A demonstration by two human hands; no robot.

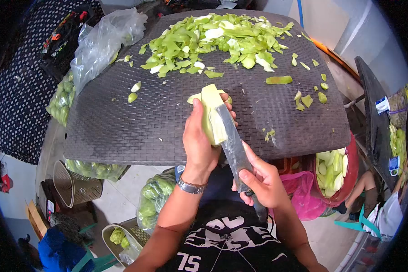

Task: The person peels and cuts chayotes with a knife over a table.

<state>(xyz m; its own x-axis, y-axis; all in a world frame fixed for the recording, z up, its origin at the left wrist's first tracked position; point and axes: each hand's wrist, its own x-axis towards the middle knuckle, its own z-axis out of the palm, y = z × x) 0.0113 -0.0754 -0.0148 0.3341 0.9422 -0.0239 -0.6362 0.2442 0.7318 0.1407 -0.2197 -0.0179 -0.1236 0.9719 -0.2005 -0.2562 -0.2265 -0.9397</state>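
Observation:
My left hand (199, 136), with a metal watch on its wrist, grips a pale green peeled chayote (207, 115) over the near half of the dark woven table (122, 122). In my right hand (264, 177) is a large knife (235, 145) with a dark handle and a broad grey blade. The blade slants up to the left and its upper part lies against the chayote's right side. A paler cut face shows beside the blade. Farther back on the table spreads a heap of green peelings (213, 41).
Loose scraps (307, 99) lie on the table's right side. A red basin (352, 167) of cut pieces stands below right, beside a pink bag (306, 199). Bags of green chayotes (155, 201) and a beige basket (72, 186) are below left. A clear plastic bag (99, 45) lies at the back left.

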